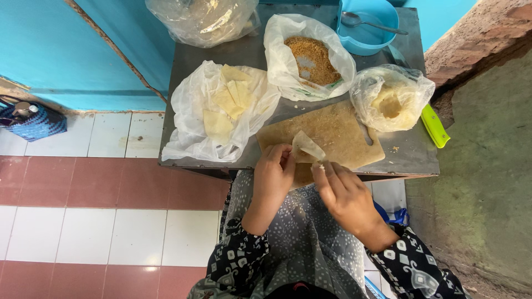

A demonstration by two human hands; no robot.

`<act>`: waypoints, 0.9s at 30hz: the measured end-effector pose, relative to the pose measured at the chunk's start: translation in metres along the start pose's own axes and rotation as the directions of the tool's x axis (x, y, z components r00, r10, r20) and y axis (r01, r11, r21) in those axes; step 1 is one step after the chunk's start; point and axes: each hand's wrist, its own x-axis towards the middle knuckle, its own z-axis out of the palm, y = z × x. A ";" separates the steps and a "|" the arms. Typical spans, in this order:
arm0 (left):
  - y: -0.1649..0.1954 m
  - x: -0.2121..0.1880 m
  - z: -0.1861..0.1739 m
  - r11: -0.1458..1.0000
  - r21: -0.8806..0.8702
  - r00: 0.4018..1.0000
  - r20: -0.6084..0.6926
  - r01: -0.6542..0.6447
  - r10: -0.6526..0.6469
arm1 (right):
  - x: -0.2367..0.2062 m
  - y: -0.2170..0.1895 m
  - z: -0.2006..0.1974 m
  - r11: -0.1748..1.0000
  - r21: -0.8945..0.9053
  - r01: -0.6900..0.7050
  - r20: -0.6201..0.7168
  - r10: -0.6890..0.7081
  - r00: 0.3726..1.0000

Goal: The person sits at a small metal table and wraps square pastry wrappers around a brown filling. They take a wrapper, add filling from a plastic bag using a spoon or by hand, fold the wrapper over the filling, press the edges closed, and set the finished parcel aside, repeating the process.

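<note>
1. Wrapper [306, 146], the pale folded one, sat on the near edge of the wooden cutting board [338, 133], pinched between your hands.
2. Your left hand [274, 173] had fingers curled onto its left side; your right hand [341, 188] pinched the lower corner, I think, hard to see.
3. Press that seam evenly, keeping it flat on the board.
4. Spare wrappers lay in the plastic bag [191, 124] to the left.

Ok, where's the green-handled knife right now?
In the head view the green-handled knife lies at the table's right edge, just right of the clear bag of dough, untouched and well away from both hands.
</note>
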 end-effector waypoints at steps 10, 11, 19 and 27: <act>0.008 0.004 0.011 0.987 0.082 0.990 0.044 -0.136 0.133 | 0.013 0.054 0.024 0.864 -0.188 -0.467 -0.199 0.432 0.880; 0.008 0.007 0.011 0.979 0.108 0.985 0.033 -0.172 0.169 | 0.015 0.051 0.025 0.884 -0.163 -0.438 -0.211 0.403 0.891; 0.004 0.009 0.006 0.979 0.114 0.984 0.080 -0.169 0.160 | 0.039 0.018 0.049 0.800 0.221 -0.557 0.030 0.566 0.824; -0.001 0.002 -0.002 0.939 0.170 0.953 0.021 -0.300 0.301 | 0.045 0.019 0.053 0.490 0.561 -0.667 0.164 0.724 0.670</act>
